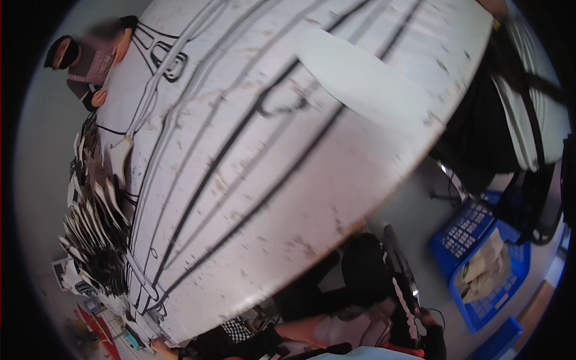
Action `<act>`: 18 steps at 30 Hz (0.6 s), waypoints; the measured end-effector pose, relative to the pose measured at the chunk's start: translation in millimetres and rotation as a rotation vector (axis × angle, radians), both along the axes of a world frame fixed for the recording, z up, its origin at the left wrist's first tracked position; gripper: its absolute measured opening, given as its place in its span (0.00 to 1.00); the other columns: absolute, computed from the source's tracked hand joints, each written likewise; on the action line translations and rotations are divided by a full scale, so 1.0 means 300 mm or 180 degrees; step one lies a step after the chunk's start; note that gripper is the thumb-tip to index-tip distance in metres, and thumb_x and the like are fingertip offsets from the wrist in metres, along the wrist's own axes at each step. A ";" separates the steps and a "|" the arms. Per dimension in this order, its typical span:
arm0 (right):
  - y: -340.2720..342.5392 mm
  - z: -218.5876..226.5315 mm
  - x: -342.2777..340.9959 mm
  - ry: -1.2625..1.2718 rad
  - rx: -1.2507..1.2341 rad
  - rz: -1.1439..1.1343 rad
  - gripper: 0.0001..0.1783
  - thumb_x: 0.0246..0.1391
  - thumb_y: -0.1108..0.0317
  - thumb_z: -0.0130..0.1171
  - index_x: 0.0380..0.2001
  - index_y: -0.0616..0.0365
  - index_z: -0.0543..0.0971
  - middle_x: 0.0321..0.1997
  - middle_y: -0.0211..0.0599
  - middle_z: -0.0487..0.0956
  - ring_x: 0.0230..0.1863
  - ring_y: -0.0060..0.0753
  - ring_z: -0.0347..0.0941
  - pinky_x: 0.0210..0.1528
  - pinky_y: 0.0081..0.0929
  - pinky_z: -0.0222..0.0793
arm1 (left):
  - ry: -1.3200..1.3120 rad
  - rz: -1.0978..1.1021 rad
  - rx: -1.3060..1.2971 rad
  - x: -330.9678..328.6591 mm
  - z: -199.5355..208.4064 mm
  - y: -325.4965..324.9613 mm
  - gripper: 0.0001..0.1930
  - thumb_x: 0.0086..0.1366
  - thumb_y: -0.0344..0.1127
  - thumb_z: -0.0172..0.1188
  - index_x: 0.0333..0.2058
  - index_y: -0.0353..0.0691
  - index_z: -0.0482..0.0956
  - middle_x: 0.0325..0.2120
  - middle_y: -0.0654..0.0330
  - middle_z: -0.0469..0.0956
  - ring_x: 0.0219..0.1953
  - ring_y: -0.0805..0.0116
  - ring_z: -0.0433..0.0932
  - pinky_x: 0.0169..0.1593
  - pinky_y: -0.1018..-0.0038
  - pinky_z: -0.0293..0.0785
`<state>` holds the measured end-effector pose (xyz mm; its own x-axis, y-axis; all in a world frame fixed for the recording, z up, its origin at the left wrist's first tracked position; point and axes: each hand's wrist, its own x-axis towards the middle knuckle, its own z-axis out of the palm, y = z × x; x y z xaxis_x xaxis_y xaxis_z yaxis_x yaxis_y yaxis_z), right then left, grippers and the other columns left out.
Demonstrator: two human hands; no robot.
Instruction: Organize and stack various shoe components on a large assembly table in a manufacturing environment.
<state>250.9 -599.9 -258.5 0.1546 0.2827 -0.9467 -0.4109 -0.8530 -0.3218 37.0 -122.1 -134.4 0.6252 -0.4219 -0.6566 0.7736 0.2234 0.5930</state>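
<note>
Low in the head view, a bare forearm [303, 330] below the white table's edge appears to be my left arm. It leads to blurred pinkish, layered shapes [357, 330], where I cannot separate fingers from material. My right hand [427, 317] seems to be the small dim patch above a dark sleeve, near a thin pale strip [405, 303]; its fingers are not clear. The scuffed white table [312, 210] is crossed by long black lines or cords [240, 129], smeared by motion. A smooth pale sheet-like shape [366, 81] lies across them.
Many dark and pale strips [99, 225] are bunched along the table's left side. A person [90, 66] in a cap and dark mask leans there. At right, a blue basket [480, 270] holds beige pieces beside black and white fabric [510, 114]. Another hand [162, 348] shows lower left.
</note>
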 end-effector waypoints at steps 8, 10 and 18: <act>-0.220 -0.132 0.034 -0.0550 -0.0591 0.1224 0.33 0.58 0.41 0.59 0.52 0.62 0.79 0.51 0.47 0.82 0.55 0.35 0.76 0.61 0.29 0.65 | -0.0644 -0.0094 0.1164 -0.224 0.031 -0.341 0.51 0.48 0.49 0.77 0.63 0.30 0.59 0.50 0.44 0.77 0.51 0.57 0.78 0.55 0.68 0.73; -0.132 -0.060 0.094 -0.1258 0.0190 0.1034 0.32 0.60 0.42 0.57 0.51 0.62 0.80 0.49 0.49 0.82 0.54 0.37 0.77 0.60 0.29 0.65 | -0.0584 0.0050 0.0903 -0.159 0.076 -0.360 0.49 0.44 0.47 0.79 0.60 0.31 0.62 0.47 0.45 0.79 0.51 0.55 0.79 0.54 0.67 0.74; 0.629 0.456 0.151 -0.0945 0.2940 -0.0295 0.21 0.65 0.55 0.55 0.46 0.63 0.80 0.50 0.36 0.80 0.52 0.29 0.74 0.56 0.26 0.66 | -0.1182 -0.0409 0.1447 -0.154 0.198 -0.298 0.44 0.44 0.43 0.79 0.57 0.34 0.66 0.48 0.51 0.78 0.53 0.63 0.76 0.56 0.70 0.70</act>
